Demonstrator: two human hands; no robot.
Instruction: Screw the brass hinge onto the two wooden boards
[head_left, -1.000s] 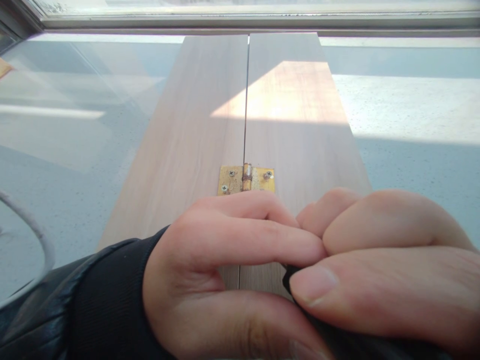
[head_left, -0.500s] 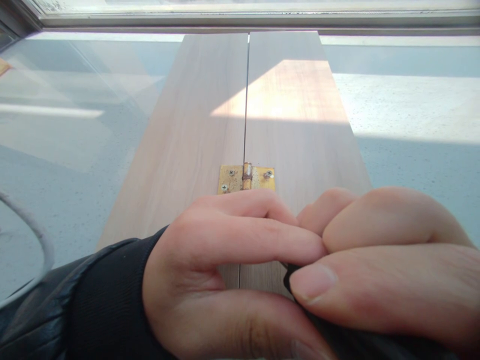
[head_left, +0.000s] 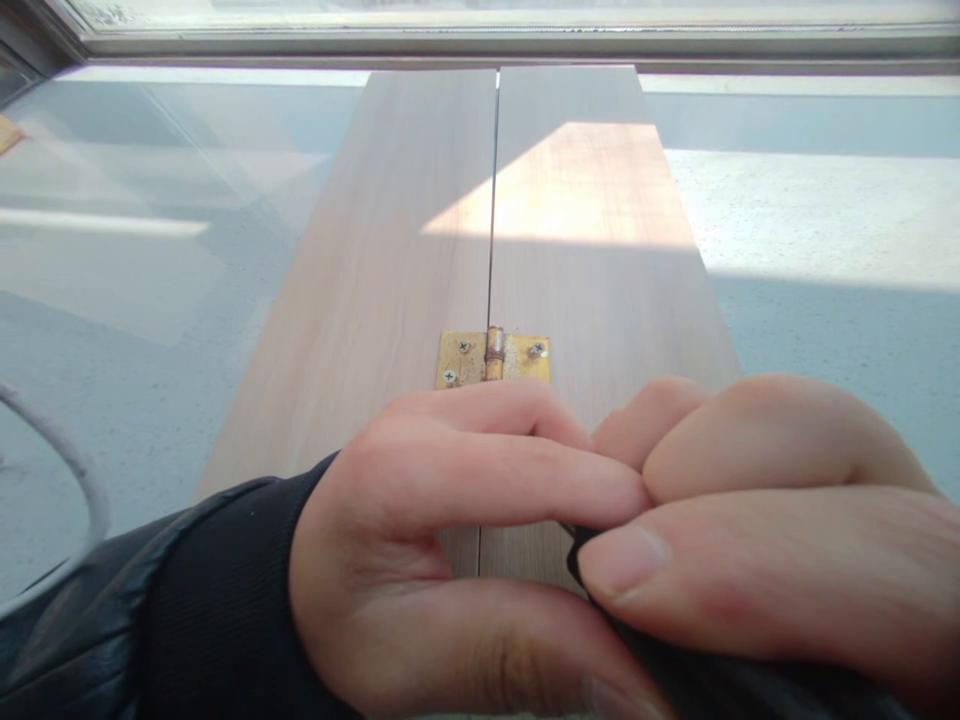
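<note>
A brass hinge (head_left: 496,352) with rust spots lies across the seam between two pale wooden boards, the left board (head_left: 360,290) and the right board (head_left: 611,310). Cross-head screws sit in the part of its leaves that shows; its near part is hidden behind my fingers. My right hand (head_left: 772,570) is closed around the black handle of a screwdriver (head_left: 739,685), thumb along the top. My left hand (head_left: 420,490) curls in front, fingertips meeting the right fingers and thumb beneath the handle. A short bit of metal shaft shows between the hands; its tip is hidden.
The boards lie on a speckled pale blue-grey surface (head_left: 847,350). Beyond their far end runs a metal window frame (head_left: 480,45). A whitish cable (head_left: 79,470) loops at the left edge. Sunlight falls across the right board.
Almost nothing differs. The hands keep the same grip on the screwdriver, with only a very slight shift; hinge and boards stay in place.
</note>
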